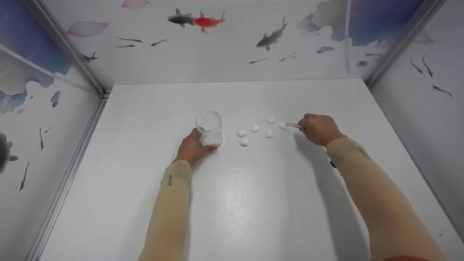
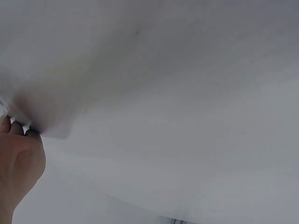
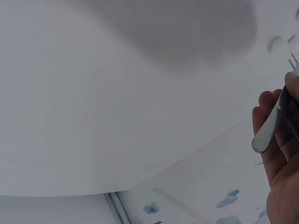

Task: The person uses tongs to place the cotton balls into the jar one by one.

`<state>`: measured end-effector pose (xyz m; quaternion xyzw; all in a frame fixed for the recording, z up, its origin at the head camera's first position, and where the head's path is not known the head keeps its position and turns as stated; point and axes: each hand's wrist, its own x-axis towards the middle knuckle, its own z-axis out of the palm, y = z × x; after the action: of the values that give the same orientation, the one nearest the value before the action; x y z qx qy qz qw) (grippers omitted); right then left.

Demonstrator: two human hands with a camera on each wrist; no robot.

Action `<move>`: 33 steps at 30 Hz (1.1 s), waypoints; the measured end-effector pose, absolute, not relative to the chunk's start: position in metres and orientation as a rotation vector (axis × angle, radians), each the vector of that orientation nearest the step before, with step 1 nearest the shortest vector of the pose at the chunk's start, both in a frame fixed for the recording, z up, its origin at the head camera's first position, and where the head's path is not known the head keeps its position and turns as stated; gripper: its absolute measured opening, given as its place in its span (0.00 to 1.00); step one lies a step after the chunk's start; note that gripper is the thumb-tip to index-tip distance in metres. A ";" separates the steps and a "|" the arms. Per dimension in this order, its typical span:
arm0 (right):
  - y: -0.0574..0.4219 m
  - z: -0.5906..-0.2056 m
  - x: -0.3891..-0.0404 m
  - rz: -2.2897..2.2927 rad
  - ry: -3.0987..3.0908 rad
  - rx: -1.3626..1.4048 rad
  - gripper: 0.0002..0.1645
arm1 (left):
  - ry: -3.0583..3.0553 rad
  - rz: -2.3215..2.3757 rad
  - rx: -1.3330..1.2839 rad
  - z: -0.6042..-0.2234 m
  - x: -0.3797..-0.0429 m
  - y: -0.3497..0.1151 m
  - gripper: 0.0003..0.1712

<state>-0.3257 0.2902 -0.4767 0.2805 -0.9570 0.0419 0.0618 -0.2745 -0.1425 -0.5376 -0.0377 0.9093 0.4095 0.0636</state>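
Note:
On the table, a clear jar (image 1: 209, 125) stands upright without a lid, with whitish contents at its bottom that are hard to make out. My left hand (image 1: 192, 146) grips the jar's lower side, thumb in front. Only part of that hand (image 2: 21, 163) shows at the left wrist view's edge. In my right hand (image 1: 320, 127) are metal tweezers (image 3: 266, 135), pinched between thumb and fingers with the tips pointing left. Those tips meet the rightmost white cotton ball (image 1: 282, 125); whether they grip it I cannot tell. More cotton balls (image 1: 255, 128) lie loose between jar and tweezers.
The white table (image 1: 235, 203) is bounded by a back panel (image 1: 224, 54) painted with fish. Side panels (image 1: 417, 101) rise at left and right, with metal rails (image 1: 69, 174) along the corners. Both forearms wear beige sleeves (image 1: 170, 203).

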 end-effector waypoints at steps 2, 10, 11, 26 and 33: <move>0.288 -0.477 -0.326 0.130 -2.893 0.840 0.07 | 2.746 1.234 -0.110 -0.538 -0.274 -0.143 0.58; 0.281 -0.480 -0.327 0.108 -2.875 0.850 0.06 | 2.741 1.255 -0.094 -0.535 -0.273 -0.141 0.58; 0.281 -0.481 -0.327 0.105 -2.875 0.853 0.06 | 2.744 1.255 -0.096 -0.535 -0.273 -0.141 0.57; 0.279 -0.494 -0.330 0.066 -2.913 0.842 0.06 | 2.752 1.231 -0.101 -0.534 -0.272 -0.141 0.58; 0.279 -0.497 -0.329 0.092 -2.898 0.832 0.05 | 2.744 1.247 -0.107 -0.534 -0.272 -0.141 0.58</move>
<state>-0.3293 0.2785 -0.4968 0.2752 -0.9589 0.0304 0.0625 -0.2724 -0.1412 -0.5336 -0.0354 0.9081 0.4126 0.0629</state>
